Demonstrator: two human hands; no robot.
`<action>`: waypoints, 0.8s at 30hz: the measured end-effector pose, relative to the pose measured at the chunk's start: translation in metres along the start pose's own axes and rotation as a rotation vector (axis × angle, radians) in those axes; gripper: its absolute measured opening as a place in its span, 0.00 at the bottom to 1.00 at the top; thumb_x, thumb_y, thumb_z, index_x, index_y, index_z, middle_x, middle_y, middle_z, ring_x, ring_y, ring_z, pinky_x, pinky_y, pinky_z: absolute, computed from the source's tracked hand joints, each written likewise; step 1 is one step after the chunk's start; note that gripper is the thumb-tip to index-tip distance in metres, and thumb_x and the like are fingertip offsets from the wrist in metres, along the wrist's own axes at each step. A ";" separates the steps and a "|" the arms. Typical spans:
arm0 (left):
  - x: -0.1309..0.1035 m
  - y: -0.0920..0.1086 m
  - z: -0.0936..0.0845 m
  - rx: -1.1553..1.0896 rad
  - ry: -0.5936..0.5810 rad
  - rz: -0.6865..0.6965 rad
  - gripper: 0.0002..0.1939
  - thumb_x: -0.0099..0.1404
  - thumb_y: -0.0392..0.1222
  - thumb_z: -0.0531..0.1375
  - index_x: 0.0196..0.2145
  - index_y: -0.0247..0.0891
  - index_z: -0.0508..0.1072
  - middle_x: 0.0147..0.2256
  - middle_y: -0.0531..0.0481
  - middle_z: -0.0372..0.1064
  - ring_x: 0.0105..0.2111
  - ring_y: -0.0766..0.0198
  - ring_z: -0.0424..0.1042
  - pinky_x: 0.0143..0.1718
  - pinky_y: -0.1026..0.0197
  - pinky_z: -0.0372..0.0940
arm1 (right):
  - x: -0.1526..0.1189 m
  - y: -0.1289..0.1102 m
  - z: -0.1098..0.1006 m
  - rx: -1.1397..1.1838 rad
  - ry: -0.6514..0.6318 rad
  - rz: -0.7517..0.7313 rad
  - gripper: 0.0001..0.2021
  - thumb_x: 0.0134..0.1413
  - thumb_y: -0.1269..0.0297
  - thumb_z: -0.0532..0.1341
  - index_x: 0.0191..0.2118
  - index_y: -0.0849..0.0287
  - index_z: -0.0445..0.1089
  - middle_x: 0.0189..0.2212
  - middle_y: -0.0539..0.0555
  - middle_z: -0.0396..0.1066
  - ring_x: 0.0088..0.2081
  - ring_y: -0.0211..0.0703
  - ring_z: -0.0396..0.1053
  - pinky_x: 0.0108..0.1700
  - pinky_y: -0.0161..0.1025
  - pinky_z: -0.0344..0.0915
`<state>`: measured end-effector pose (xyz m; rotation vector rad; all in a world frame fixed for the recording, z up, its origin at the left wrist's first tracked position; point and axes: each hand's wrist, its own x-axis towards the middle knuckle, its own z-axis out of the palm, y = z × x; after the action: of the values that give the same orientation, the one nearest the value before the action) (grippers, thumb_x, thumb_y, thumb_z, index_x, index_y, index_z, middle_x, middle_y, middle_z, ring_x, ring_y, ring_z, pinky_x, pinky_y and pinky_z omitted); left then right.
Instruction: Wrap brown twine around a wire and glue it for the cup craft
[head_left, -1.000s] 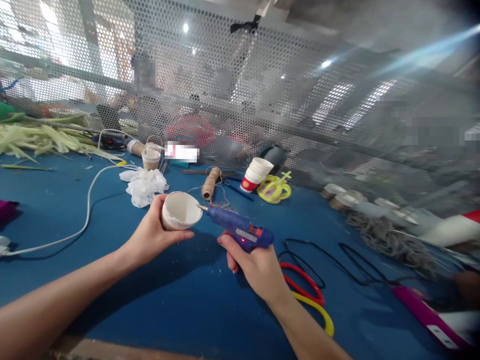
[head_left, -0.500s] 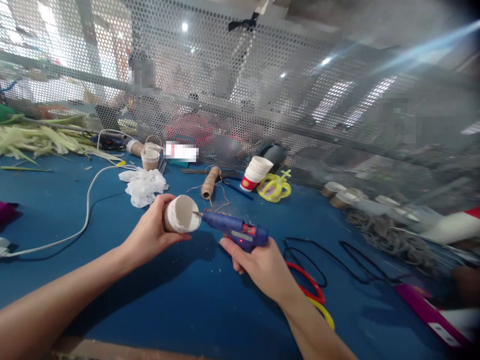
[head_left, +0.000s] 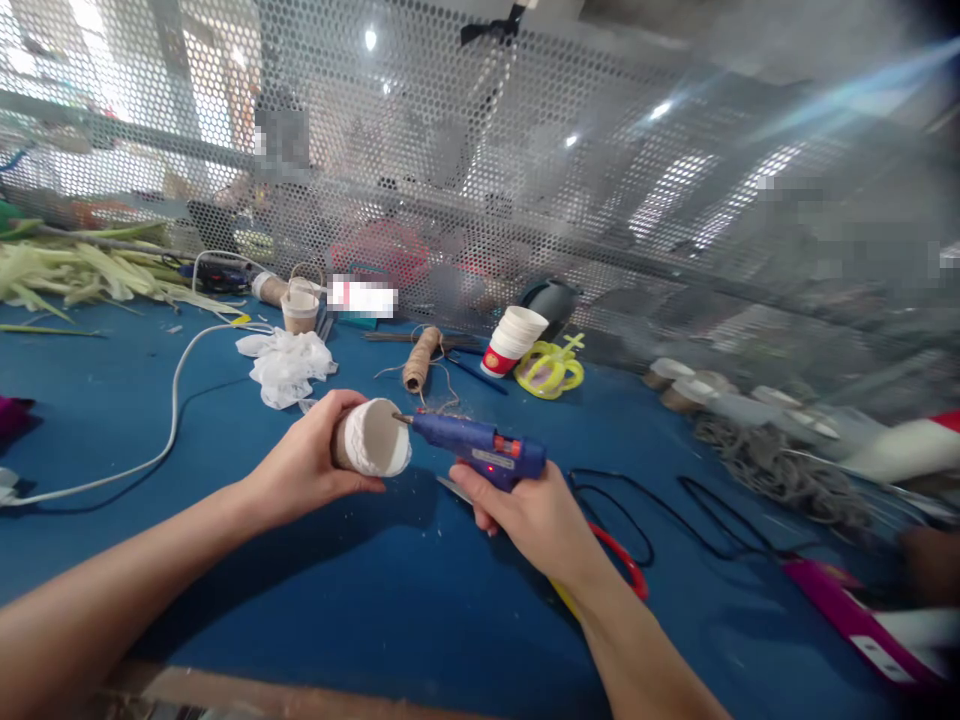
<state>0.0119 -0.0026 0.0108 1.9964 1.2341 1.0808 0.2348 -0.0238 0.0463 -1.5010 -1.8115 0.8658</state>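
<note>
In the head view, my left hand is wrapped around a paper cup covered in brown twine with a white braided band near its rim. The cup lies tilted, its mouth facing right. My right hand grips a blue hot glue gun with a small red light lit on its side. The nozzle tip is at the cup's rim; whether it touches I cannot tell. Under my right hand lie scissors with a red and yellow handle, their blade partly showing, the rest hidden by my wrist.
Behind the cup are a crumpled white plastic bag, a twine spool, stacked paper cups and a yellow crown-shaped piece. At right lie grey cord and a purple power strip. A perforated metal screen stands behind.
The cup has moved slightly right and turned in my left hand. The glue gun has shifted slightly right, its nozzle now at the upper rim. The scissors' blade has come into view.
</note>
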 end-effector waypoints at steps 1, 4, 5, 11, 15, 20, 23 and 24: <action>0.000 0.000 -0.001 -0.010 -0.014 0.004 0.29 0.45 0.46 0.66 0.42 0.39 0.59 0.40 0.47 0.64 0.40 0.56 0.65 0.40 0.55 0.61 | 0.001 0.001 -0.001 0.003 -0.008 0.008 0.19 0.46 0.53 0.60 0.13 0.59 0.62 0.09 0.49 0.62 0.13 0.34 0.60 0.19 0.33 0.61; 0.001 -0.003 -0.002 -0.051 -0.029 -0.009 0.29 0.45 0.47 0.66 0.42 0.39 0.59 0.40 0.47 0.65 0.41 0.56 0.65 0.41 0.55 0.61 | 0.004 0.002 -0.005 0.030 -0.059 0.028 0.18 0.45 0.54 0.61 0.14 0.59 0.63 0.08 0.49 0.62 0.12 0.34 0.60 0.17 0.33 0.61; 0.002 -0.004 -0.002 -0.064 -0.028 -0.017 0.29 0.45 0.47 0.66 0.42 0.39 0.59 0.40 0.48 0.65 0.41 0.56 0.65 0.41 0.55 0.62 | 0.004 0.001 -0.006 0.041 -0.084 0.033 0.17 0.45 0.54 0.61 0.15 0.60 0.64 0.08 0.48 0.62 0.12 0.34 0.60 0.17 0.32 0.61; 0.001 -0.005 -0.004 -0.108 0.034 -0.016 0.32 0.46 0.46 0.65 0.47 0.39 0.58 0.42 0.46 0.64 0.43 0.55 0.65 0.45 0.54 0.61 | -0.001 -0.002 -0.009 0.235 -0.045 -0.013 0.14 0.49 0.55 0.59 0.24 0.62 0.69 0.08 0.46 0.59 0.12 0.32 0.57 0.18 0.33 0.58; 0.000 -0.004 -0.004 -0.260 -0.043 -0.040 0.32 0.51 0.44 0.62 0.52 0.37 0.56 0.44 0.44 0.64 0.45 0.55 0.65 0.46 0.54 0.61 | 0.001 0.000 -0.001 0.442 -0.015 0.016 0.15 0.48 0.54 0.59 0.25 0.63 0.68 0.07 0.44 0.58 0.11 0.30 0.53 0.15 0.32 0.52; -0.003 -0.003 0.003 -0.435 -0.011 -0.069 0.31 0.53 0.42 0.60 0.53 0.37 0.54 0.47 0.42 0.62 0.47 0.55 0.63 0.48 0.54 0.60 | 0.001 0.002 0.019 0.669 -0.042 0.101 0.18 0.48 0.50 0.58 0.25 0.63 0.67 0.07 0.44 0.57 0.10 0.28 0.51 0.14 0.29 0.47; -0.003 -0.002 0.006 -0.455 0.038 -0.069 0.31 0.52 0.42 0.61 0.51 0.38 0.54 0.46 0.43 0.62 0.46 0.57 0.64 0.48 0.54 0.60 | 0.000 0.002 0.025 0.723 -0.049 0.128 0.18 0.49 0.50 0.58 0.25 0.64 0.67 0.07 0.44 0.56 0.10 0.28 0.50 0.15 0.29 0.46; -0.003 -0.002 0.007 -0.452 0.048 -0.070 0.30 0.51 0.41 0.62 0.50 0.38 0.55 0.45 0.43 0.62 0.46 0.57 0.65 0.49 0.53 0.60 | 0.000 0.002 0.026 0.730 -0.059 0.131 0.18 0.48 0.50 0.58 0.25 0.64 0.67 0.07 0.44 0.56 0.10 0.28 0.50 0.15 0.29 0.45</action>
<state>0.0163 -0.0049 0.0047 1.5818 0.9681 1.2500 0.2153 -0.0261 0.0291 -1.1187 -1.2226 1.4493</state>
